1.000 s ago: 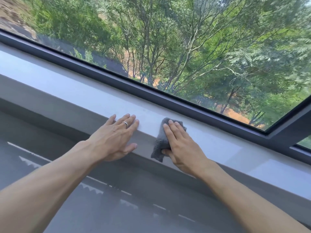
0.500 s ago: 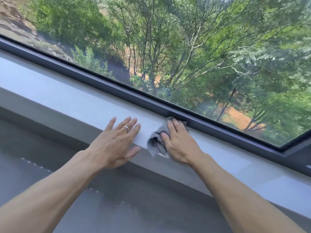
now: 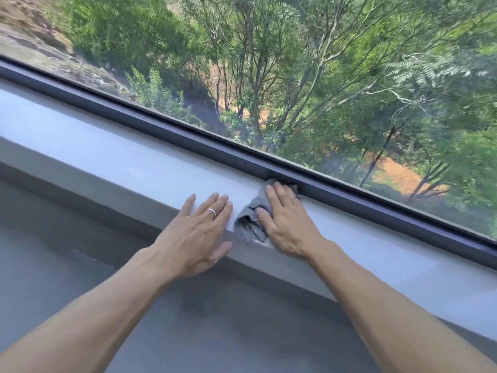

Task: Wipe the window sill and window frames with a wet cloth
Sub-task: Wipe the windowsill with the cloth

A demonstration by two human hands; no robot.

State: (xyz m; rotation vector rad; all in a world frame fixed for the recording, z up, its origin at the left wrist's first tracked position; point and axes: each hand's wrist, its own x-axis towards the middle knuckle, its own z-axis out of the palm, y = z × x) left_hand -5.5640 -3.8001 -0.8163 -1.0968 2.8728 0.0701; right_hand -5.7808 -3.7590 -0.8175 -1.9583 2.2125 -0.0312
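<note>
Pale grey smooth window sill [image 3: 113, 154] runs diagonally, high at the left, dropping toward the lower right. Its front edge turns down into a darker grey face. Along its back edge sits the dark grey metal window frame [image 3: 166, 130], a long rail under the glass pane [image 3: 322, 76]. Green trees and patches of orange soil show through the glass.

Left hand [image 3: 197, 235]: flat on the sill near its front edge, palm down, fingers straight and slightly spread, holding nothing. Fingertips lie on the sill top; the thumb hangs over the front edge against the darker face. A silver ring [image 3: 211, 211] sits on one finger. Bare forearm comes in from the lower left.

Just right of the left hand, not touching it: crumpled grey wet cloth [image 3: 248, 224]. It lies across the sill from the front edge to the back edge, where its far end touches the frame rail. The near end is bunched and folded.

Right hand [image 3: 287, 222]: palm down on top of the cloth, fingers straight and close together, pressing it onto the sill. Fingertips reach the cloth's far end at the base of the frame. The thumb lies on the bunched part. Bare forearm comes in from the lower right.
</note>
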